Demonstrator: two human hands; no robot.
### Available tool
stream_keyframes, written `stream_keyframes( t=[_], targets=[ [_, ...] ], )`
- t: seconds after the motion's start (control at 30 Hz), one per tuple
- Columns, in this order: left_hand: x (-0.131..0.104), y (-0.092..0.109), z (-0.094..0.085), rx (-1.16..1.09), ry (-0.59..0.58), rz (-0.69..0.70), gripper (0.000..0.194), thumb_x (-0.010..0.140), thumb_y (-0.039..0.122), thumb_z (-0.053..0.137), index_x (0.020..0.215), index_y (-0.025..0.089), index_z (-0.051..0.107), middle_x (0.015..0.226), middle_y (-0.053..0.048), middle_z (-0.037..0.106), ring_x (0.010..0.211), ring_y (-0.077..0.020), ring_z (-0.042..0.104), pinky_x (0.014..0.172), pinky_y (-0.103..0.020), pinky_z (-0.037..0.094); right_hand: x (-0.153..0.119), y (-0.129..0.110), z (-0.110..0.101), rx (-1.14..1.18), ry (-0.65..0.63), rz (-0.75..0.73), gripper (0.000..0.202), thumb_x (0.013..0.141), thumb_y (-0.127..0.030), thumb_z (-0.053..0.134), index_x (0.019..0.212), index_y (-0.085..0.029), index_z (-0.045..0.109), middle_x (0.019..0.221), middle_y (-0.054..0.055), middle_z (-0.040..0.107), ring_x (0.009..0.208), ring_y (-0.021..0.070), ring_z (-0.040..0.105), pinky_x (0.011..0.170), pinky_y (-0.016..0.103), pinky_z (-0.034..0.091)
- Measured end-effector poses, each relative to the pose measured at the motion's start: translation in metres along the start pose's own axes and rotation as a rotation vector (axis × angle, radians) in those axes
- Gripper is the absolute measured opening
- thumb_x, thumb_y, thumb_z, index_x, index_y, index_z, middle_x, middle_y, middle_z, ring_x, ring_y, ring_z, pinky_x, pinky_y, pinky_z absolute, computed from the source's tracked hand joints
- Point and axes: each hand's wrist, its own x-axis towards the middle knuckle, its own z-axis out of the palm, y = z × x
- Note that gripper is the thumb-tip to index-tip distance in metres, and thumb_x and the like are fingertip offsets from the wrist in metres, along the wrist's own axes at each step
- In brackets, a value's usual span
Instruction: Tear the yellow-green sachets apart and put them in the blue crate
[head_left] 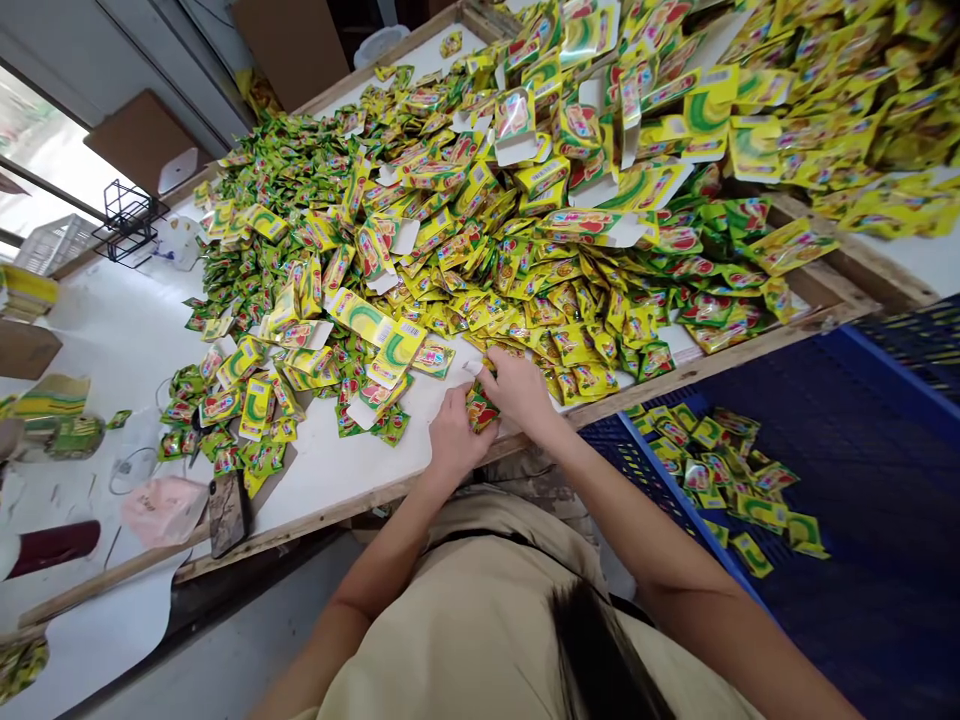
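Observation:
Near the table's front edge, my left hand (pixel 459 440) has its fingers bent around a small green and red packet (pixel 480 408). My right hand (pixel 521 392) is just to the right, its fingers closed at the upper end of the same packet, by a small white flap (pixel 473 368). The two hands almost touch. A large heap of yellow and green packets (pixel 465 270) spreads behind them. Flat yellow cartons (pixel 397 350) lie on the heap to the left of my hands.
A wooden rim (pixel 360 508) edges the white table (pixel 330 470). Below right stands a blue crate (pixel 862 480) with several cartons (pixel 754 553) inside. A phone (pixel 228 512), a pink pouch (pixel 166 510) and a black wire rack (pixel 127 222) are at the left.

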Motion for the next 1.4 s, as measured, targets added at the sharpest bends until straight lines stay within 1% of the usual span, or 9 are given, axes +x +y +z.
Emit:
stream_keyframes(
  t=[0.17, 0.27, 0.4, 0.5, 0.67, 0.87, 1.07, 1.3, 1.4],
  targets=[
    [0.003, -0.006, -0.002, -0.091, 0.032, -0.070, 0.057, 0.072, 0.033, 0.069, 0.121, 0.023, 0.042, 0.117, -0.008, 0.058, 0.106, -0.0254, 0.058, 0.085, -0.037, 0.047, 0.012, 0.028, -0.017, 0.263, -0.297, -0.398, 0.025, 0.078, -0.038, 0.060, 0.092, -0.018, 0.053, 0.078, 0.003, 0.061, 0.067, 0.0173, 0.053, 0.058, 0.025, 0.035],
    [0.005, -0.004, -0.003, -0.100, 0.050, -0.046, 0.058, 0.071, 0.033, 0.070, 0.121, 0.023, 0.042, 0.117, -0.008, 0.057, 0.107, -0.0254, 0.058, 0.085, -0.037, 0.047, 0.020, 0.037, -0.024, 0.317, -0.323, -0.511, 0.010, 0.077, -0.021, 0.054, 0.086, -0.019, 0.052, 0.081, 0.003, 0.058, 0.074, 0.0168, 0.052, 0.064, 0.025, 0.039],
    [0.005, -0.002, -0.001, -0.115, 0.073, -0.024, 0.059, 0.072, 0.032, 0.069, 0.122, 0.021, 0.040, 0.117, -0.010, 0.056, 0.110, -0.0259, 0.056, 0.087, -0.037, 0.046, 0.023, 0.034, -0.017, 0.320, -0.167, -0.455, 0.008, 0.074, -0.021, 0.057, 0.081, -0.017, 0.055, 0.083, 0.004, 0.056, 0.081, 0.0191, 0.052, 0.071, 0.028, 0.040],
    [0.004, -0.003, -0.001, -0.179, 0.068, -0.071, 0.059, 0.071, 0.033, 0.070, 0.121, 0.021, 0.041, 0.115, -0.009, 0.057, 0.106, -0.0256, 0.057, 0.086, -0.037, 0.047, 0.019, 0.029, -0.011, 0.393, -0.100, -0.373, 0.024, 0.072, -0.023, 0.062, 0.095, -0.017, 0.057, 0.088, 0.004, 0.060, 0.082, 0.0194, 0.055, 0.072, 0.029, 0.042],
    [0.002, -0.005, -0.002, -0.499, 0.039, -0.137, 0.054, 0.071, 0.033, 0.071, 0.115, 0.019, 0.043, 0.107, -0.007, 0.059, 0.095, -0.0196, 0.059, 0.083, -0.033, 0.048, 0.008, 0.023, -0.012, 0.286, -0.040, -0.442, 0.033, 0.077, -0.017, 0.056, 0.109, -0.017, 0.060, 0.101, 0.009, 0.057, 0.092, 0.0217, 0.056, 0.077, 0.031, 0.043],
    [0.003, -0.008, -0.006, -0.912, -0.071, -0.169, 0.041, 0.075, 0.036, 0.068, 0.105, 0.018, 0.046, 0.099, -0.005, 0.063, 0.088, -0.0159, 0.061, 0.079, -0.029, 0.049, 0.004, 0.020, -0.015, 0.391, -0.064, -0.475, 0.038, 0.080, -0.014, 0.047, 0.118, -0.018, 0.055, 0.109, 0.010, 0.062, 0.096, 0.0214, 0.058, 0.078, 0.031, 0.044],
    [0.004, -0.013, -0.009, -0.947, -0.154, -0.191, 0.048, 0.072, 0.039, 0.071, 0.112, 0.017, 0.054, 0.099, -0.005, 0.066, 0.089, -0.0176, 0.061, 0.081, -0.031, 0.049, 0.009, 0.012, -0.024, 0.336, -0.250, -0.488, 0.016, 0.081, -0.017, 0.050, 0.092, -0.019, 0.061, 0.083, 0.003, 0.067, 0.074, 0.0170, 0.058, 0.067, 0.026, 0.041],
    [0.008, -0.013, -0.008, -0.987, -0.129, -0.181, 0.051, 0.070, 0.039, 0.072, 0.113, 0.018, 0.053, 0.102, -0.005, 0.066, 0.093, -0.0199, 0.062, 0.083, -0.033, 0.050, 0.010, 0.003, -0.028, 0.200, -0.051, -0.527, 0.028, 0.071, -0.008, 0.054, 0.095, -0.018, 0.064, 0.093, 0.007, 0.066, 0.084, 0.0188, 0.059, 0.073, 0.026, 0.042],
    [0.012, -0.013, -0.007, -1.027, -0.114, -0.176, 0.049, 0.068, 0.037, 0.075, 0.108, 0.018, 0.053, 0.099, -0.005, 0.066, 0.090, -0.0193, 0.063, 0.081, -0.033, 0.051, 0.011, 0.001, -0.031, 0.225, -0.108, -0.549, 0.028, 0.075, -0.007, 0.049, 0.091, -0.020, 0.067, 0.086, 0.004, 0.069, 0.079, 0.0170, 0.061, 0.070, 0.025, 0.041]
  ],
)
